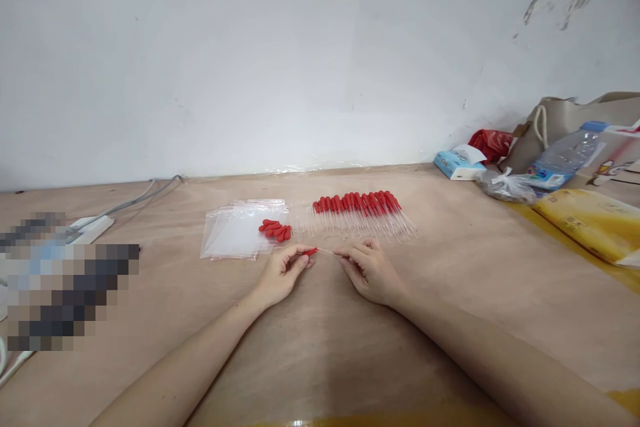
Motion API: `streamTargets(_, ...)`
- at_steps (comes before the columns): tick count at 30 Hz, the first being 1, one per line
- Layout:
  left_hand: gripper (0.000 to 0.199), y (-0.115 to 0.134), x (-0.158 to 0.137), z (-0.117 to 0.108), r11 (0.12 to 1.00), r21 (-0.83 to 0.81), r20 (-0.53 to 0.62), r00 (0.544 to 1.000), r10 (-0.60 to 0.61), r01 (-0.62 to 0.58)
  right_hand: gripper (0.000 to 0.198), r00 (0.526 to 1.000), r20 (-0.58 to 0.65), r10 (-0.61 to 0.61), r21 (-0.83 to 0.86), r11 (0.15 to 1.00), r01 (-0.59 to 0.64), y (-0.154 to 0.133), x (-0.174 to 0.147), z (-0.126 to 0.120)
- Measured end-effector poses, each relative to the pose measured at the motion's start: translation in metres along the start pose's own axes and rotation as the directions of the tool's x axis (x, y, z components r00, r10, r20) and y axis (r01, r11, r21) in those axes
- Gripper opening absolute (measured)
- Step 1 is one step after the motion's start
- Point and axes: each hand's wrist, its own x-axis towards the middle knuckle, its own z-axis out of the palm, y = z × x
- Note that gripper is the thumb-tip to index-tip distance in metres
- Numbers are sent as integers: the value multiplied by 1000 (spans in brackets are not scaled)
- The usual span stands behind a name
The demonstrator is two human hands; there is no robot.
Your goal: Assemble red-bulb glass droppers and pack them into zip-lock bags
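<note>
Between finger and thumb, my left hand (283, 275) pinches a red rubber dropper bulb (311, 252). A thin clear dropper tube (325, 251) runs from that bulb towards my right hand (369, 272), whose fingertips are closed on its far end. Just beyond my left hand, loose red bulbs (276, 231) lie in a small heap on clear plastic zip bags (225, 233). Beyond my right hand, several droppers with red bulbs (357, 203) lie side by side, tubes towards me. Bare clear tubes (302, 219) lie between the heap and that row.
At the right are a blue tissue box (457, 165), a plastic bottle (570, 153), a knotted plastic bag (507, 185) and a yellow package (590, 223). Grey cables (145, 197) and blurred-out items (75, 300) are at the left. A white wall (280, 60) closes off the table's (300, 347) back.
</note>
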Motion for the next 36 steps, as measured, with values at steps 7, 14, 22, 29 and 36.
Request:
streamTargets(7,26,-2,-2,0,993,115,5,999,35,-35,24,999,36,-19,28,999,18,-1,0,0)
streamTargets(14,20,7,-3,-1,969,215,37,992,120,-125,24,997,62,-50,37,998,48,4,3,-3)
streamTargets(22,21,13,-5,-2,959,238,115,985,127,-151,26,997,61,-49,-67,996,53,7,1,-3)
streamTargets(29,21,13,-5,-2,943,289,102,985,141,-165,26,995,89,-35,-92,995,43,2,2,-2)
streamTargets(36,19,17,-7,0,943,289,109,984,142,-168,25,988,136,-72,-51,996,80,2,4,-6)
